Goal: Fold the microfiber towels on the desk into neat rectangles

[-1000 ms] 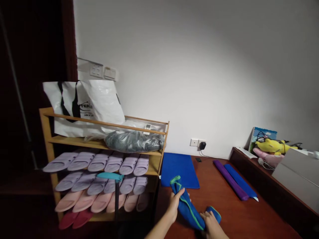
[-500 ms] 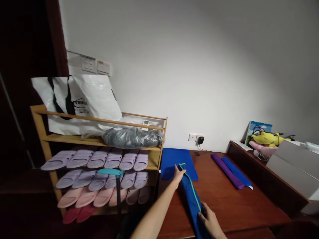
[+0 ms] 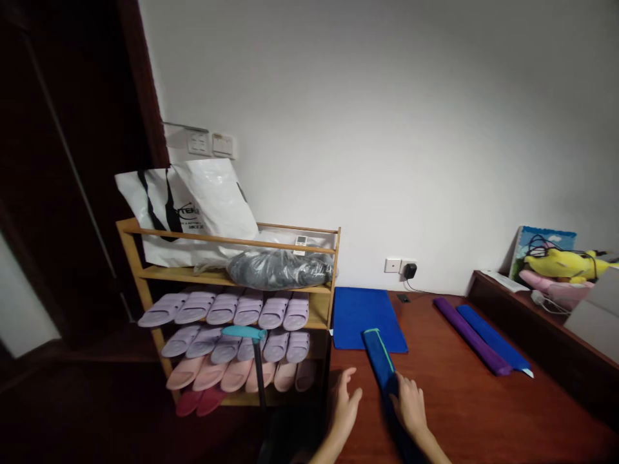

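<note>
A narrow folded blue cloth (image 3: 379,358) with green edging lies lengthwise on the reddish-brown desk (image 3: 464,412), its far end overlapping the flat blue mat (image 3: 365,316). The left hand (image 3: 345,401), empty, stands half open beside it; the right hand (image 3: 410,405) touches it, fingers slightly curled, whether gripping cannot be told.

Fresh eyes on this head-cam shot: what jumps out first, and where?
Probably the wooden rack at left, with lilac slippers in rows below a big white bag. Next, the green-edged blue cloth at lower center, right hand on it, left hand open beside it. Farther right, a purple strip lies alongside a blue strip on the reddish desk.
</note>
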### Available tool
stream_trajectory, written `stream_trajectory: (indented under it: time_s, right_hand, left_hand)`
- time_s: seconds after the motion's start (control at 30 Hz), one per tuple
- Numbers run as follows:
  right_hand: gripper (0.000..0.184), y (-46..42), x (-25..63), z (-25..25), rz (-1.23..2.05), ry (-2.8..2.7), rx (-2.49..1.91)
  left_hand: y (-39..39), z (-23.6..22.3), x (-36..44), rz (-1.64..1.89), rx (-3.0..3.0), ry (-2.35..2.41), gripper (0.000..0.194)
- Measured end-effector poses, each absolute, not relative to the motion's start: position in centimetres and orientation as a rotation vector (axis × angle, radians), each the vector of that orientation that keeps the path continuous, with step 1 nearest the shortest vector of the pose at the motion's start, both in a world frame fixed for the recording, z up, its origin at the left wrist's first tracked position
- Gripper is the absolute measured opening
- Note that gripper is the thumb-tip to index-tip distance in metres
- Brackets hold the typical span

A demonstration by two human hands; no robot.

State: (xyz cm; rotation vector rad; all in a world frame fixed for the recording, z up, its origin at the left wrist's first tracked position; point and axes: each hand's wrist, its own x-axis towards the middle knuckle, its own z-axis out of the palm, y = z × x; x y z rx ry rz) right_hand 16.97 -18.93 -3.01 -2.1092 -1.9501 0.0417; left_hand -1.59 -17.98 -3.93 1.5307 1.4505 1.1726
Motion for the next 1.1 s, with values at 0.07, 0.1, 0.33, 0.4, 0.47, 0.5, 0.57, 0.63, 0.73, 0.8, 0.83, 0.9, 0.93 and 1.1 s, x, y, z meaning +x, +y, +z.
stream_trajectory:
  time_s: [0.07,0.1,0.33,0.4,0.47,0.5,0.57,0.63,0.73,0.8,0.83,0.9,0.93,1.1]
  right_hand:
    - [0.052,-19.1,15.7,-3.1,0.049,-1.982,-2.066]
    - [0.053,-19.4,14.8,-3.2,0.059,-2.015,-2.029]
    - [0.045,-21.4,10.6,-2.5,0.253,-2.269,-1.645]
    - [0.041,-21.4,12.0,-1.8,0.225,-2.224,-1.643]
    - [0.04,-21.3,13.8,-1.5,0.09,-2.118,-1.793]
    - [0.041,-21.2,14.6,-1.7,0.02,-2.058,-1.886]
    - [0.043,-21.3,15.7,-2.5,-0.039,-1.965,-2.0]
    - [0.042,-21.2,16.2,-3.6,0.007,-1.906,-1.993]
    - [0.038,-20.7,16.9,-4.4,0.211,-1.717,-1.846]
    - [0.04,-19.8,18.2,-4.1,0.341,-1.575,-1.772]
    - [0.043,-19.4,19.2,-3.8,0.39,-1.526,-1.754]
    - [0.05,-18.5,21.6,-3.0,0.443,-1.471,-1.752]
    - [0.052,-18.3,22.7,-2.8,0.464,-1.45,-1.753]
    - [0.046,-19.5,22.9,-2.5,0.407,-1.421,-1.835]
  left_hand:
    - [-18.4,-3.6,-2.2,1.229,1.554,1.466,0.044]
    - [-18.6,-3.1,-2.3,1.273,1.589,1.465,0.043]
    - [-20.5,0.9,-1.7,1.047,2.195,1.375,0.044]
    - [-20.8,0.6,-1.3,0.901,2.316,1.363,0.047]
    - [-21.0,-0.7,-0.7,0.771,2.378,1.4,0.048]
    - [-21.2,-1.5,-0.3,0.716,2.392,1.429,0.049]
    - [-21.5,-3.3,0.6,0.619,2.407,1.468,0.056]
    - [-22.0,-4.7,1.5,0.563,2.414,1.486,0.062]
    - [-22.6,-5.5,2.1,0.571,2.4,1.52,0.059]
    - [-22.8,-5.2,2.0,0.579,2.382,1.545,0.057]
    - [-22.9,-4.9,1.8,0.574,2.373,1.556,0.056]
    - [-23.0,-4.2,1.3,0.554,2.362,1.56,0.055]
    - [-23.0,-3.9,1.0,0.548,2.36,1.555,0.055]
    - [-22.9,-3.8,0.3,0.565,2.389,1.579,0.049]
